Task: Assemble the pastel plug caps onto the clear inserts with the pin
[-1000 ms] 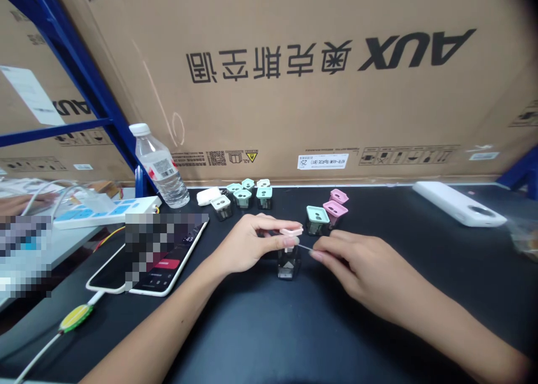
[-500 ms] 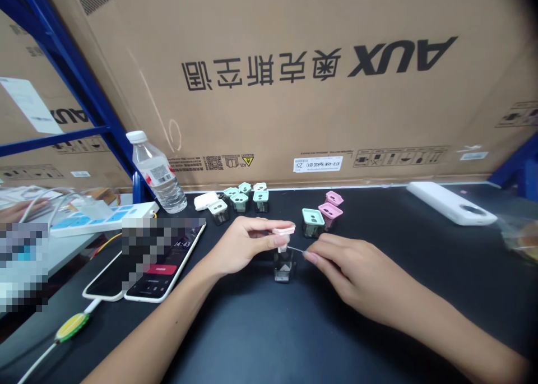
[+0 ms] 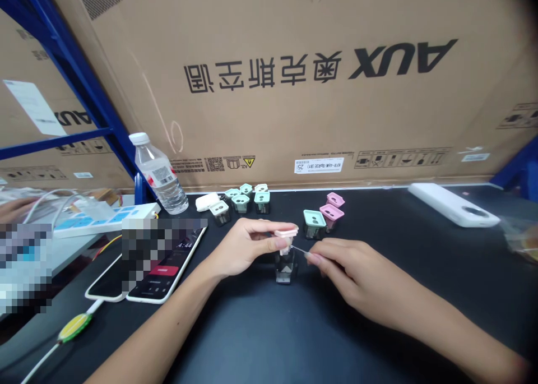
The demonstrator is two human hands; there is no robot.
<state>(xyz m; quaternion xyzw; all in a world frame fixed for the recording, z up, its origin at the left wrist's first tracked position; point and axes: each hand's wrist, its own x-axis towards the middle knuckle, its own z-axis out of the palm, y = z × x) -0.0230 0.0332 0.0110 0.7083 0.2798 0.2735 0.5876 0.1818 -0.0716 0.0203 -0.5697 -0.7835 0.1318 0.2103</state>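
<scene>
Pinching the pale-pink top [image 3: 286, 234] betw. thumb & index, L hand [image 3: 247, 248] was clamped on it right over a dark see-thru cup [image 3: 284, 274], which stood upright on the black tabletop [image 3: 269, 339]; the other L fingers were mostly hidden, & I couldn't tell if top & cup were joined. R hand [image 3: 344, 266], abt 4 o'clock from the top, was closed on a thin metal rod [image 3: 301, 250]; its near end vanished in the grip, its tip ended by the pink part, too small to say if touching. Hands were apart, rod in the gap. Also from the top: a mint-topped cup [image 3: 314, 221] sat near at 2, pink-topped cups [image 3: 332, 212] just past it, rear one partly hidden by the front; a white oblong device [image 3: 451, 204] lay well apart, betw. 2 & 3; a plastic bag [image 3: 523, 238] at 3 was blurry, cut off by the R edge. At 10–11, mint & white cups [image 3: 241, 203] crowded tog., some bases hidden; water bottle [image 3: 163, 176] at 10. Phones [image 3: 162, 286] lay at 8–9, partly under pixel blocks; power strip [image 3: 105, 226] at 9, w/ a co-worker's hand [image 3: 14, 207] beyond, cut off by the L edge. Big carton [image 3: 269, 115] filled 12, running out of frame.
</scene>
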